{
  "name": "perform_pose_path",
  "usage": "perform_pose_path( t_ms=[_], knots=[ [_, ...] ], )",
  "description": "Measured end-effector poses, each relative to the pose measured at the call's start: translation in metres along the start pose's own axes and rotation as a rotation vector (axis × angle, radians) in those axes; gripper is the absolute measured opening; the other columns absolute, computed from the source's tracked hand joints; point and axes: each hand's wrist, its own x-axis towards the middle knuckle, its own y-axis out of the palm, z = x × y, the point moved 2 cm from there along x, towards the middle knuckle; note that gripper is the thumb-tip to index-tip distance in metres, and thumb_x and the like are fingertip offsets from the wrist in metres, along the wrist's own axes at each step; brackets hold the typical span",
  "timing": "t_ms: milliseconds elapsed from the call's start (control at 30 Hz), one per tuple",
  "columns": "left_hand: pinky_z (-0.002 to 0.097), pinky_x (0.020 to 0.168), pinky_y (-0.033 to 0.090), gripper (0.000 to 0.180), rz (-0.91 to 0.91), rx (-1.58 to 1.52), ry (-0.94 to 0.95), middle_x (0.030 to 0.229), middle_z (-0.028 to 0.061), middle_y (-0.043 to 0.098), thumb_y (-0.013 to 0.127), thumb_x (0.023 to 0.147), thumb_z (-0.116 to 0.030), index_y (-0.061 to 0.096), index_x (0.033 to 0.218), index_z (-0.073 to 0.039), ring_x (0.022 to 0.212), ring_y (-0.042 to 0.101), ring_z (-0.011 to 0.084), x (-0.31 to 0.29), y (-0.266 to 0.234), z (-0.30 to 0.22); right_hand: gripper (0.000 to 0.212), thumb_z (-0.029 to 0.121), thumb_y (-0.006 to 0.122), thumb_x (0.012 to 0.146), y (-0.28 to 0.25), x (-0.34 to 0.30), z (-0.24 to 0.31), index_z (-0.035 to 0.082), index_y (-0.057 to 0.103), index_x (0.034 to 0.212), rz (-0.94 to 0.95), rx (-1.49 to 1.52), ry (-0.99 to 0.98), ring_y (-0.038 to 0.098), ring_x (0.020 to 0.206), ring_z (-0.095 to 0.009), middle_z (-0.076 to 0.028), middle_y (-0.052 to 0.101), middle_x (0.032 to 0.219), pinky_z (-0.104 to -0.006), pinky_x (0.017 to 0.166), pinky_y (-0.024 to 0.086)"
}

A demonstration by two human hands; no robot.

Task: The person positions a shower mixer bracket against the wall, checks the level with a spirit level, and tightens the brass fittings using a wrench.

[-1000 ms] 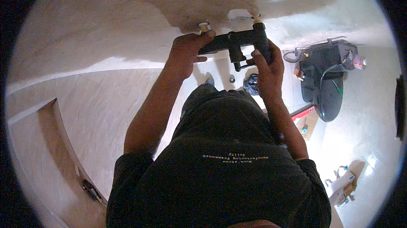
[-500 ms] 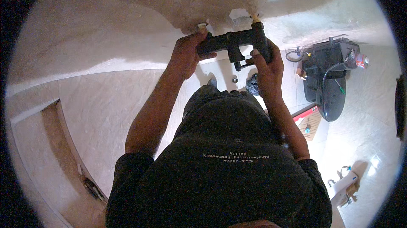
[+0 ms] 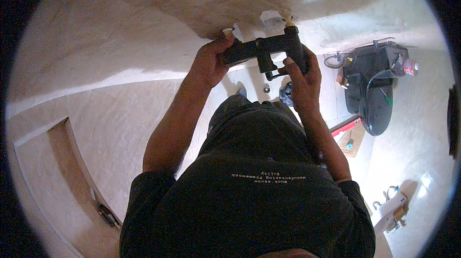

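A black wall-mounted mixer tap [image 3: 272, 44] is held up in front of the tiled wall by both my hands. My left hand [image 3: 212, 61] is closed around its left end, the thumb near a pale pipe fitting [image 3: 227, 31] that sticks out of the wall. Around the right end, my right hand [image 3: 305, 84] is closed with the thumb on the near side. That end meets or nearly meets a second, brass-coloured fitting [image 3: 288, 21]; whether they are joined, I cannot tell. A short spout-like part and lever hang from the tap's middle.
To the right stands a black toilet [image 3: 377, 99] with a red-and-white can [image 3: 410, 67] on its tank. A cardboard box [image 3: 350, 144] and a white fixture with hoses [image 3: 390, 211] lie farther down. A dark plastic bag [image 3: 286, 95] is by my feet. A recessed niche [image 3: 67, 138] is at left.
The tap's left end has shifted slightly to the left and away from its wall fitting, and my left hand has moved with it. My right hand has hardly moved.
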Motion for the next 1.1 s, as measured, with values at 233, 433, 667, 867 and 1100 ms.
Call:
perform_pose_path(
  t_ms=[233, 433, 667, 867, 1100],
  knots=[
    [0.0397, 0.090, 0.059, 0.039, -0.180, 0.588, -0.025, 0.105, 0.0117, 0.069, 0.068, 0.097, -0.036, 0.065, 0.114, 0.000, 0.098, 0.069, 0.0246, -0.015, 0.026, -0.030, 0.047, 0.012, 0.068, 0.095, 0.000, 0.000, -0.002, -0.002, 0.049, 0.136, -0.026, -0.032, 0.002, 0.065, 0.088, -0.017, -0.013, 0.067, 0.106, -0.0315, 0.076, 0.055],
    [0.0342, 0.086, 0.051, 0.040, -0.116, 1.066, 0.107, 0.104, 0.0097, 0.069, 0.065, 0.099, -0.038, 0.066, 0.110, 0.000, 0.089, 0.065, 0.0182, -0.016, 0.027, -0.034, 0.047, 0.013, 0.067, 0.095, 0.000, 0.000, -0.003, -0.003, 0.049, 0.136, -0.007, -0.010, 0.021, 0.065, 0.088, -0.017, -0.014, 0.066, 0.107, -0.0320, 0.075, 0.056],
    [0.0369, 0.084, 0.055, 0.040, -0.034, 0.193, 0.060, 0.100, 0.0102, 0.067, 0.064, 0.099, -0.039, 0.065, 0.110, 0.000, 0.087, 0.066, 0.0210, -0.007, 0.008, -0.005, 0.047, 0.014, 0.067, 0.096, 0.000, 0.001, -0.005, -0.003, 0.049, 0.136, -0.018, 0.019, -0.032, 0.066, 0.087, -0.018, -0.014, 0.066, 0.106, -0.0322, 0.075, 0.056],
    [0.0424, 0.085, 0.059, 0.037, -0.108, 0.794, 0.034, 0.100, 0.0134, 0.068, 0.065, 0.099, -0.034, 0.064, 0.109, 0.002, 0.092, 0.070, 0.0277, -0.017, 0.020, -0.022, 0.047, 0.014, 0.066, 0.096, -0.002, 0.002, -0.004, -0.003, 0.048, 0.136, -0.024, -0.035, -0.010, 0.066, 0.086, -0.018, -0.014, 0.065, 0.107, -0.0319, 0.076, 0.056],
    [0.0473, 0.086, 0.062, 0.034, -0.033, -0.124, -0.022, 0.100, 0.0169, 0.069, 0.065, 0.099, -0.029, 0.063, 0.111, 0.003, 0.096, 0.070, 0.0305, 0.003, -0.002, 0.006, 0.047, 0.013, 0.066, 0.095, 0.001, 0.001, -0.005, -0.002, 0.048, 0.137, 0.009, -0.006, 0.002, 0.065, 0.090, -0.019, -0.014, 0.065, 0.108, -0.0309, 0.076, 0.056]
  ],
)
